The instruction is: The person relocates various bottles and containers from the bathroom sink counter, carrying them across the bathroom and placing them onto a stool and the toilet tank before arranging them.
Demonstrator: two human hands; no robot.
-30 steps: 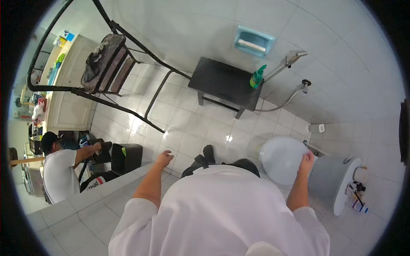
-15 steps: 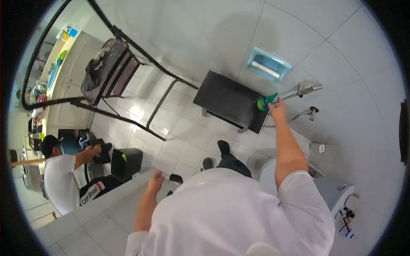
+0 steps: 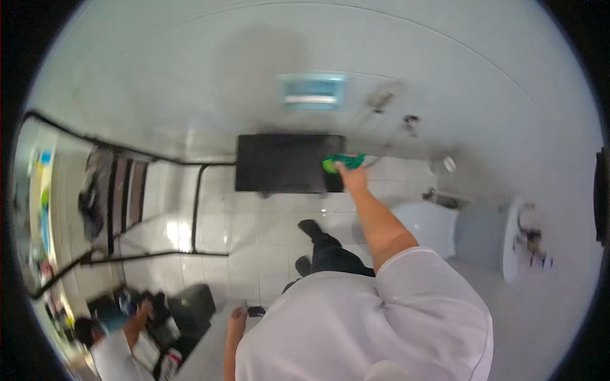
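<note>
My right hand [image 3: 353, 177] reaches over the right end of a black bench [image 3: 279, 163], its fingers closed around a green bottle [image 3: 330, 165]. The bottle has a yellow-green part toward the left and leans over to the right; blur hides its label and the exact grip. My left hand [image 3: 237, 314] hangs low beside my body, above a pale tiled ledge. Its fingers look curled, with nothing visible in them.
A light-blue wall niche [image 3: 313, 93] sits above the bench, with a tap [image 3: 412, 124] to its right. A toilet [image 3: 426, 227] stands at right. At left is a black metal frame [image 3: 198, 206]. A person [image 3: 117, 346] crouches lower left beside a dark bin [image 3: 194, 309].
The view has turned, so the bench now lies level and nearer the middle. My right hand has closed on the green bottle, which now leans further over. My left hand stays low.
</note>
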